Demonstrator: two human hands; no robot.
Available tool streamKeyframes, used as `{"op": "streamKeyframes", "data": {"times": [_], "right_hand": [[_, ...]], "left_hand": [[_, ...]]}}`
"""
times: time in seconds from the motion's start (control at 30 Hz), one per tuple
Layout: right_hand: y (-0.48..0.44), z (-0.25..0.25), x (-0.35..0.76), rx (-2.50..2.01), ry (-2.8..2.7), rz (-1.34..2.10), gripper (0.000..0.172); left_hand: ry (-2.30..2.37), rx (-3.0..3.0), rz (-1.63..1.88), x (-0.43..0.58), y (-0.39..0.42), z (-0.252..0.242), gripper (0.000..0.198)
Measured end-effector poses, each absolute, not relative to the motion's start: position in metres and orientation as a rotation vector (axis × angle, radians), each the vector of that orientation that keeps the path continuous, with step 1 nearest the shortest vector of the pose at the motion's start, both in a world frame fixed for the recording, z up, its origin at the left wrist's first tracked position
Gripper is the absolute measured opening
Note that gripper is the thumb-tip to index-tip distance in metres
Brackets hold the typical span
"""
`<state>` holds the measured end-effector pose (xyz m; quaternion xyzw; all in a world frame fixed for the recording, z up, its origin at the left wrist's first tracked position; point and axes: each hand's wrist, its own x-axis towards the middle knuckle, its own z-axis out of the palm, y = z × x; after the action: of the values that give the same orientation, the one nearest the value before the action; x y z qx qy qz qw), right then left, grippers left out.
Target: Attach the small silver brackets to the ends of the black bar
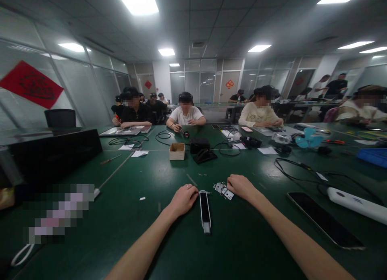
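Note:
My left hand, a ring on one finger, is closed at the upper left end of a narrow silver-white frame with a dark slot down its middle. The frame lies lengthwise towards me. To its right, my right hand has curled fingers on the edge of a silver metal piece with several holes. Both hands are low over the green table, with a small gap between the two metal things. My fingertips are partly hidden.
Farther off stand a small open box and a black box-like object. On the right lie a dark phone, a white elongated device and cables. A black panel stands left. Several people sit across the table.

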<state>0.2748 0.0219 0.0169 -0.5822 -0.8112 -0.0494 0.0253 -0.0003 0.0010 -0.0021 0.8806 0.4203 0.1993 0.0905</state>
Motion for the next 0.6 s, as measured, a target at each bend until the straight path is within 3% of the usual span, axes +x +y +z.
{"op": "streamKeyframes", "data": {"times": [0.3, 0.6], "right_hand": [[0.006, 0.015, 0.258, -1.467, -2.21, -0.003, 0.012], [-0.011, 0.002, 0.219, -1.309, -2.314, 0.198, 0.01]], "left_hand": [[1.246, 2.62, 0.591, 0.0, 0.002, -0.004, 0.014], [1.255, 2.623, 0.607, 0.001, 0.0, 0.0, 0.013]]}}
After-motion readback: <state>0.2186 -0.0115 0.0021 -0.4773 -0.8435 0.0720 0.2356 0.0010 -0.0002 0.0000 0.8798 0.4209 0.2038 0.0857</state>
